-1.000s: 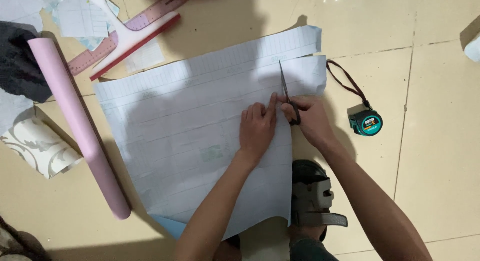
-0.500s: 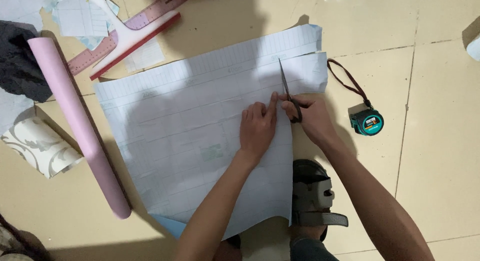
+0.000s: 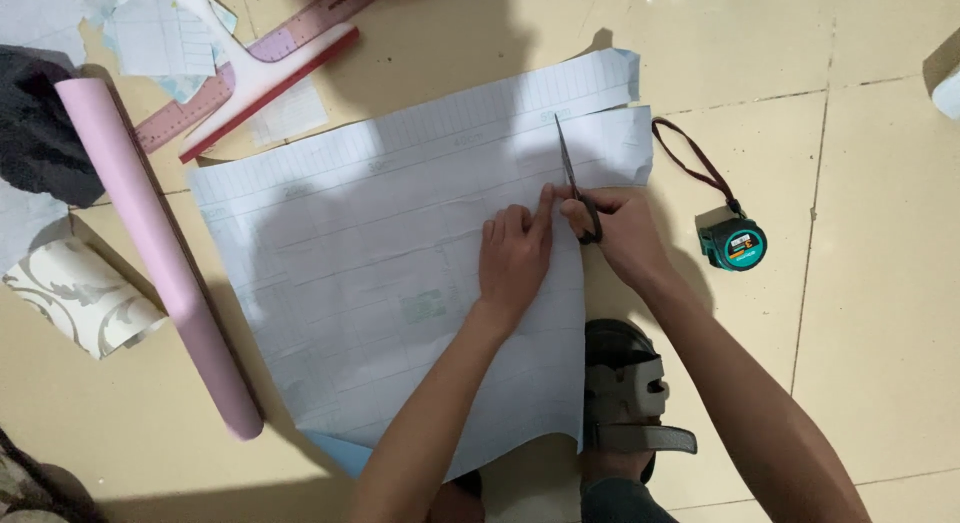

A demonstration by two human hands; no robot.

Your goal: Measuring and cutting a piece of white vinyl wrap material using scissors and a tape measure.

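Note:
A large pale blue sheet with a printed grid lies flat on the tiled floor. My left hand presses down on it, fingers together, just left of the cut line. My right hand grips a pair of dark scissors whose blades point away from me into the sheet near its right edge. A narrow strip of the sheet lies to the right of the blades.
A pink roll lies left of the sheet, with a patterned roll beside it. Pink and red rulers and paper scraps sit at top left. A green tape measure rests on the right. My sandalled foot is below.
The scissors and my right hand have crept slightly further up the sheet; my left hand stays pressed beside them.

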